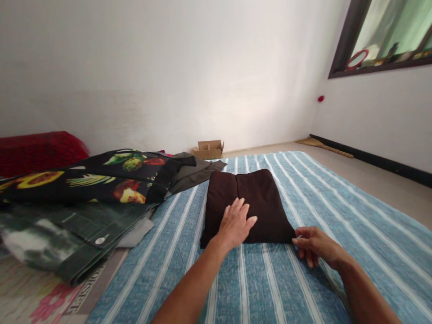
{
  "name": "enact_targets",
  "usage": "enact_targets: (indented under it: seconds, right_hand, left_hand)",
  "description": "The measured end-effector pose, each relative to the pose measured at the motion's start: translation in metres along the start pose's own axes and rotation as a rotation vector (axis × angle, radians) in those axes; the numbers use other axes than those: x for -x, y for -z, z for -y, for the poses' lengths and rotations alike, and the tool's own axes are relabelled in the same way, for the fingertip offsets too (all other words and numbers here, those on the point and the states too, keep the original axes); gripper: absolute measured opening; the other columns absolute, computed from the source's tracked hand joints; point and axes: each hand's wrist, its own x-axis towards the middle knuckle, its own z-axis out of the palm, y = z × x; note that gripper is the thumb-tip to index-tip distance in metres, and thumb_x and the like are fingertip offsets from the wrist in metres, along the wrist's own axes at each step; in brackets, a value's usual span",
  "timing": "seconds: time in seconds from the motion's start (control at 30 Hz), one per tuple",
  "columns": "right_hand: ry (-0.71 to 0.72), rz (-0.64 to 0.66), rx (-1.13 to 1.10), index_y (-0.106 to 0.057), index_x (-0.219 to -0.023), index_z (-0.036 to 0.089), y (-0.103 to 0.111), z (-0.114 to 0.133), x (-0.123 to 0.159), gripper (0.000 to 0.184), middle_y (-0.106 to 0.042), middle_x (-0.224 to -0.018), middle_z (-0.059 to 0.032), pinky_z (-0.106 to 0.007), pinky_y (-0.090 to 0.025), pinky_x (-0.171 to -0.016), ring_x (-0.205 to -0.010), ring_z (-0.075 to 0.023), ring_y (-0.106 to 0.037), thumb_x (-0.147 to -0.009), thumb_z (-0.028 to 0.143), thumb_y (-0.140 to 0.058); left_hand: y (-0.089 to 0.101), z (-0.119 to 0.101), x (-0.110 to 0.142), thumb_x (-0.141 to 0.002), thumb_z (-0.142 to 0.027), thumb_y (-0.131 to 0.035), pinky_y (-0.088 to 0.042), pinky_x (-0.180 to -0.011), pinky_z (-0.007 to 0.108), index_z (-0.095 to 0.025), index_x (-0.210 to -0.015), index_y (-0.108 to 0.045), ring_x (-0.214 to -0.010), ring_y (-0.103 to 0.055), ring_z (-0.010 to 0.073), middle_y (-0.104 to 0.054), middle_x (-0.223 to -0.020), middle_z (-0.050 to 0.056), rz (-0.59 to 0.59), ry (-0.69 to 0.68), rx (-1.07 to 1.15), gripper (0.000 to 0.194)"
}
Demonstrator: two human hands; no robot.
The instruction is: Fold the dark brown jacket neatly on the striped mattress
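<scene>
Left hand [237,222] lay, fingers apart, atop the brown garment [268,204]! Right hand [314,245] pinched its corner between fingertips, striped sheet [254,288] beneath them.

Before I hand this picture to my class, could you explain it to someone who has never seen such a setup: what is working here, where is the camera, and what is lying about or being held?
There is no machine: these are a person's two bare hands. The single picture comes from a camera worn on the head, looking forward and down.

On a blue fabric sheet with white stripes lies a folded dark brown cloth. The left hand rests spread on top; the right hand pinches its near right corner between the fingers.

To the left lie a black garment printed with fruit and a dark green garment with a round button. An open brown cardboard box sits beyond, near the wall.
</scene>
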Motion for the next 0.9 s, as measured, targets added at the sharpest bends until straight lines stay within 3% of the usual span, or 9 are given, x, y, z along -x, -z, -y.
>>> enact_targets:
  seconds: [0.13, 0.4, 0.47, 0.53, 0.6, 0.63, 0.67, 0.77, 0.9]
  right_hand:
    - [-0.031, -0.009, 0.048, -0.046, -0.067, 0.019, -0.001, -0.001, 0.002, 0.03, -0.06, -0.052, 0.002, -0.017, -0.03, -0.031, -0.034, -0.0097, -0.052, -0.071, 0.046, -0.058]
    - [-0.076, -0.037, 0.135, -0.047, -0.061, 0.02, 0.005, -0.004, 0.002, 0.033, -0.058, -0.052, 0.0003, -0.021, -0.032, -0.034, -0.037, -0.0122, -0.053, -0.069, 0.05, -0.059]
    - [-0.064, -0.174, 0.186, -0.053, -0.067, 0.02, 0.005, 0.002, 0.006, 0.031, -0.059, -0.053, -0.0009, -0.025, -0.037, -0.038, -0.041, -0.0149, -0.055, -0.072, 0.05, -0.056]
    - [-0.01, -0.459, 0.293, -0.058, -0.076, 0.021, -0.001, 0.013, 0.012, 0.029, -0.062, -0.06, -0.0033, -0.029, -0.045, -0.049, -0.053, -0.0194, -0.061, -0.076, 0.049, -0.051]
    - [0.136, -0.734, 0.417, -0.061, -0.082, 0.023, -0.016, 0.029, 0.017, 0.028, -0.067, -0.073, -0.0059, -0.033, -0.049, -0.066, -0.072, -0.0238, -0.065, -0.079, 0.046, -0.047]
    - [0.257, -0.8, 0.453, -0.061, -0.084, 0.023, -0.026, 0.036, 0.017, 0.028, -0.068, -0.08, -0.0068, -0.034, -0.049, -0.071, -0.08, -0.0252, -0.064, -0.08, 0.046, -0.047]
    - [0.401, -0.806, 0.476, -0.061, -0.087, 0.023, -0.037, 0.043, 0.015, 0.027, -0.068, -0.088, -0.0079, -0.034, -0.049, -0.075, -0.084, -0.0253, -0.063, -0.081, 0.045, -0.046]
    - [0.75, -0.606, 0.568, -0.058, -0.107, 0.021, -0.07, 0.055, -0.003, 0.033, -0.06, -0.116, -0.0092, -0.038, -0.043, -0.094, -0.109, -0.0239, -0.054, -0.089, 0.037, -0.037]
    - [0.714, -0.502, 0.846, -0.05, -0.124, 0.014, -0.093, 0.044, -0.038, 0.042, -0.049, -0.131, -0.0142, -0.047, -0.032, -0.103, -0.126, -0.0267, -0.039, -0.091, 0.036, -0.034]
  left_hand:
    - [-0.017, 0.0, -0.005, -0.09, -0.055, -0.026, -0.013, -0.105, 0.059, -0.016, -0.138, -0.031, -0.137, -0.012, 0.0297, -0.022, -0.149, 0.014, 0.161, 0.083, -0.008, 0.062]
    - [-0.023, 0.002, 0.0, -0.088, -0.059, -0.025, -0.009, -0.103, 0.062, -0.017, -0.14, -0.026, -0.138, -0.009, 0.0299, -0.017, -0.15, 0.014, 0.187, 0.105, 0.045, 0.067]
    - [-0.023, 0.001, 0.0, -0.088, -0.059, -0.025, -0.009, -0.103, 0.063, -0.017, -0.14, -0.026, -0.137, -0.01, 0.0302, -0.017, -0.15, 0.015, 0.184, 0.102, 0.05, 0.067]
    - [-0.024, 0.001, -0.001, -0.088, -0.059, -0.025, -0.009, -0.103, 0.063, -0.018, -0.14, -0.027, -0.137, -0.01, 0.0307, -0.017, -0.15, 0.014, 0.182, 0.103, 0.051, 0.066]
    - [-0.024, 0.002, -0.002, -0.088, -0.059, -0.025, -0.01, -0.103, 0.064, -0.018, -0.14, -0.027, -0.137, -0.01, 0.0307, -0.017, -0.15, 0.014, 0.18, 0.108, 0.051, 0.066]
    - [-0.024, 0.003, -0.002, -0.088, -0.059, -0.024, -0.01, -0.103, 0.063, -0.018, -0.14, -0.027, -0.137, -0.01, 0.0306, -0.018, -0.15, 0.014, 0.178, 0.11, 0.052, 0.066]
    - [-0.025, 0.004, -0.003, -0.088, -0.059, -0.024, -0.01, -0.103, 0.063, -0.019, -0.14, -0.027, -0.137, -0.011, 0.0304, -0.018, -0.15, 0.014, 0.177, 0.112, 0.055, 0.065]
    - [-0.027, 0.007, -0.004, -0.089, -0.06, -0.021, -0.01, -0.103, 0.063, -0.02, -0.14, -0.027, -0.137, -0.012, 0.0301, -0.019, -0.15, 0.013, 0.175, 0.115, 0.068, 0.065]
    - [-0.029, 0.01, -0.004, -0.091, -0.053, -0.02, -0.01, -0.102, 0.065, -0.021, -0.138, -0.03, -0.137, -0.014, 0.0297, -0.02, -0.149, 0.012, 0.159, 0.111, 0.117, 0.057]
